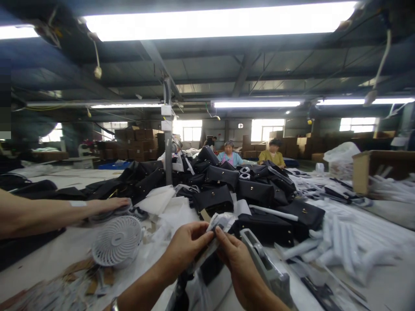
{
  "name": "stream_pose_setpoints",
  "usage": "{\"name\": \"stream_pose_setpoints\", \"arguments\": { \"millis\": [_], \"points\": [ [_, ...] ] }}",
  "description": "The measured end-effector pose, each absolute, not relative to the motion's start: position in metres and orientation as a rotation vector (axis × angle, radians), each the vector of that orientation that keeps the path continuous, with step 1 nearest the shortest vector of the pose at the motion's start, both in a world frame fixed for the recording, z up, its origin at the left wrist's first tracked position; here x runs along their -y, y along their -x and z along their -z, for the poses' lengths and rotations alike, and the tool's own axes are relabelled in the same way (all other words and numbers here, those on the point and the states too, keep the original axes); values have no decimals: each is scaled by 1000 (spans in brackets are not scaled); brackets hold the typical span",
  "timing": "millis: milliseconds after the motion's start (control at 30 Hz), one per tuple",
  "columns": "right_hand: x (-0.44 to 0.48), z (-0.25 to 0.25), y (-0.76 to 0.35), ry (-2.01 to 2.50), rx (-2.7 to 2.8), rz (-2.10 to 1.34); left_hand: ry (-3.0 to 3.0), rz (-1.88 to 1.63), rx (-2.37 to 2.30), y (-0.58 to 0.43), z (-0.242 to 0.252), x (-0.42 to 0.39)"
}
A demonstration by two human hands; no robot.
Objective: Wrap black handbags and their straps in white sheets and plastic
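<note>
My left hand [184, 247] and my right hand [238, 263] meet low in the middle of the head view. Both pinch a small crumpled piece of white plastic wrapping [220, 221] over something dark that I cannot make out. Thumbs and fingers of both hands are closed on it. Just behind it lies a heap of black handbags [246, 192] with gold clasps. A grey tape dispenser [264, 263] lies by my right wrist.
Another person's arm and hand [105, 206] reach in from the left onto the table. A small white fan [117, 241] stands by it. White paper rolls [350, 237] cover the right side. A grey pole [167, 142] rises mid-table. Two seated workers [251, 157] are far back.
</note>
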State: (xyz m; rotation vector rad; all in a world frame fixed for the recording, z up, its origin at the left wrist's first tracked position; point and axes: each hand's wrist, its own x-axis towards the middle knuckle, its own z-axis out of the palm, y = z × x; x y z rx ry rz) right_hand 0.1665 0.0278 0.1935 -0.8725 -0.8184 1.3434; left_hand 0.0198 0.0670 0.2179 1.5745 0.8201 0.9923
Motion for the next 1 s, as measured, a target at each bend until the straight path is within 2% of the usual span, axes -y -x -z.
{"name": "stream_pose_setpoints", "arguments": {
  "millis": [167,467,633,800,1000],
  "points": [
    [-30,-192,-167,741,835,-1422,-1398,-1075,-922,-17,-211,-74],
    [-28,-190,-181,736,949,-1449,-1294,-1057,-725,-26,-212,-63],
    [-22,-197,-189,690,783,-1494,-1245,-1085,-756,-25,-205,-67],
    [-18,-182,-192,565,553,-1580,-1237,-1099,-774,-23,-202,-68],
    [-14,-170,-174,592,641,-1443,-1293,-1132,-776,-25,-203,-57]
  ]
}}
